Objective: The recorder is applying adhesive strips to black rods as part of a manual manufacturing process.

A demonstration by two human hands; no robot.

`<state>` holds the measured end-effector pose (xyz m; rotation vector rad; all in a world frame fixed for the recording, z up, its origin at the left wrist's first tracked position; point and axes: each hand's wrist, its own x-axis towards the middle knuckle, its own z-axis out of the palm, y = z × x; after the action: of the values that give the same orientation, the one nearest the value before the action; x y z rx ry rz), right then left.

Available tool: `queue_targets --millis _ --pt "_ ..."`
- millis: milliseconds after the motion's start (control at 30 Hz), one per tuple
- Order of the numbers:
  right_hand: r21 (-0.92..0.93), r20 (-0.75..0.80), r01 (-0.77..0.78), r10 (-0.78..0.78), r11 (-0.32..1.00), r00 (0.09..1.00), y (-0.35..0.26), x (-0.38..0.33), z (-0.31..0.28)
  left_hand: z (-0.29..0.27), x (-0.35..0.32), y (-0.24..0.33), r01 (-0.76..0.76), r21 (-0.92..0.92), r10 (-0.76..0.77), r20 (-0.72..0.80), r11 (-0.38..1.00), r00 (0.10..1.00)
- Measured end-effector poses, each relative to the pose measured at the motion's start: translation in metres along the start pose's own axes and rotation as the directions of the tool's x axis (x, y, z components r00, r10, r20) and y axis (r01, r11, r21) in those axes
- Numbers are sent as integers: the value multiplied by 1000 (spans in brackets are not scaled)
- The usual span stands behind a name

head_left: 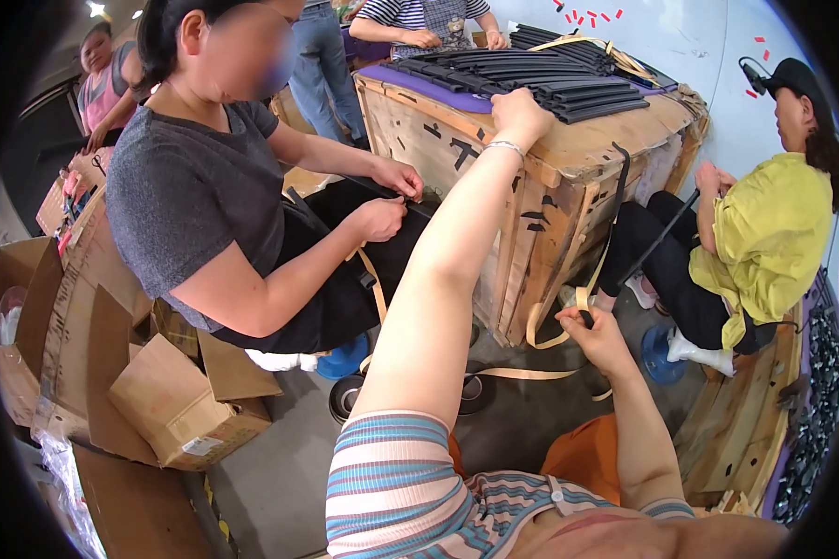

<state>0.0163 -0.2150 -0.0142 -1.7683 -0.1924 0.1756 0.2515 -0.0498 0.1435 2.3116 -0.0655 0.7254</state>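
Observation:
My left hand [520, 115] is stretched far forward, its fingers curled down at the near edge of a pile of flat black strips [583, 93]. The strips lie on a purple sheet [438, 86] on top of a wooden crate [522, 210]. Which strip the fingers grip is partly hidden by the hand. Lower and nearer, my right hand [598, 340] pinches a cream-coloured tape [583, 297] with a short black piece at the fingertips. From there the tape loops beside the crate's lower corner. More cream tape [522, 374] runs near the floor to dark rolls [475, 393].
On the left a person in grey [196, 177] works on a black strip with both hands. At right sits a person in yellow [764, 233] holding a black rod. Others stand behind. An open cardboard box [182, 401] and wooden planks [732, 438] flank me.

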Motion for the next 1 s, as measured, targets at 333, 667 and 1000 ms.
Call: queue_targets --millis 333,667,1000 --pt "-46 16 17 -16 999 1000 0 1 4 17 4 -14 -128 -27 121 -173 991 977" --pt "-63 18 26 -25 998 1000 0 3 5 23 -3 -18 -208 110 224 -160 972 961" --pt "-89 35 -26 29 996 999 0 4 10 22 15 -20 -248 228 259 -20 942 966"
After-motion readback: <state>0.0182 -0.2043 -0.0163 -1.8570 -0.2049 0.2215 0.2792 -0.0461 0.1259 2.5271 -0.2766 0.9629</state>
